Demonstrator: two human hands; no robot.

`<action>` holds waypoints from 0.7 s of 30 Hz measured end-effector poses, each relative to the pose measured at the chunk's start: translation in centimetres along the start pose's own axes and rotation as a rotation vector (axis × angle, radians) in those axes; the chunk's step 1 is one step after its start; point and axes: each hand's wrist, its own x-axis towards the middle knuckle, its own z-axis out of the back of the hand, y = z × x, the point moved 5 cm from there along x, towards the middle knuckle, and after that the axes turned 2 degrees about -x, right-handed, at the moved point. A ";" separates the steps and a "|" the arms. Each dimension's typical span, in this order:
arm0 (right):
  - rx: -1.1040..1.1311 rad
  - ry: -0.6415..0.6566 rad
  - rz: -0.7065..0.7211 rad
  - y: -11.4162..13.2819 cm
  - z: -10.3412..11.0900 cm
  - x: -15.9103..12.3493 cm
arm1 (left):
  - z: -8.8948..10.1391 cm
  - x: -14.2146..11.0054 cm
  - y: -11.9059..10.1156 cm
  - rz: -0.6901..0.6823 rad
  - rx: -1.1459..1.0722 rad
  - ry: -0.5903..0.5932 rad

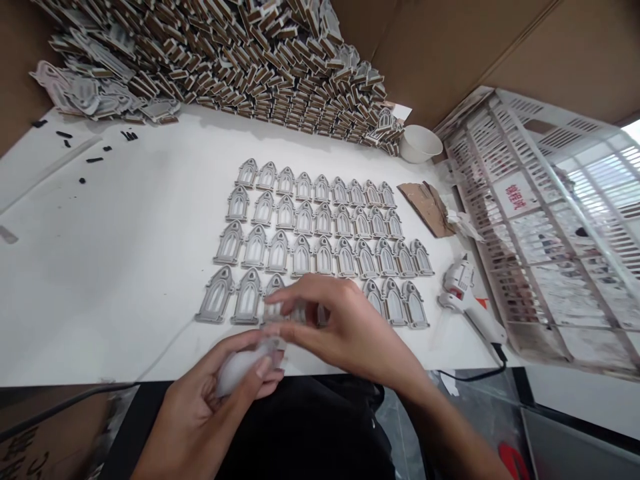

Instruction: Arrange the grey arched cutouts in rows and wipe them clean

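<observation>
Several rows of small grey arched window-shaped pieces (320, 230) lie flat on the white table (125, 253). My left hand (215, 393) is closed round a stack of thin clear pieces (240, 367) near the table's front edge. My right hand (345, 327) reaches over the nearest row, its fingers pinching a small clear piece (283, 312) just above the left hand. It covers part of that front row.
A big heap of the same grey and brown pieces (240, 60) fills the back of the table. A white cup (420, 143), torn cardboard (427, 207) and a white glue gun (467, 297) lie at the right. A white slatted crate (545, 220) stands beyond them. Cardboard walls behind.
</observation>
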 end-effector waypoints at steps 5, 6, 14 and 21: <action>0.116 0.113 -0.041 0.8 -0.8 -1.5 | -0.4 -0.2 -0.5 -0.026 -0.001 -0.014; 0.126 0.109 -0.051 0.7 -0.9 -1.6 | -0.4 -0.3 -0.5 -0.030 0.000 -0.014; -0.178 0.013 -0.057 0.4 0.5 -1.7 | 0.0 -0.5 -0.3 0.014 0.027 -0.019; -0.631 0.151 0.009 1.8 -1.7 -3.0 | -0.2 -0.1 0.6 0.028 0.005 0.043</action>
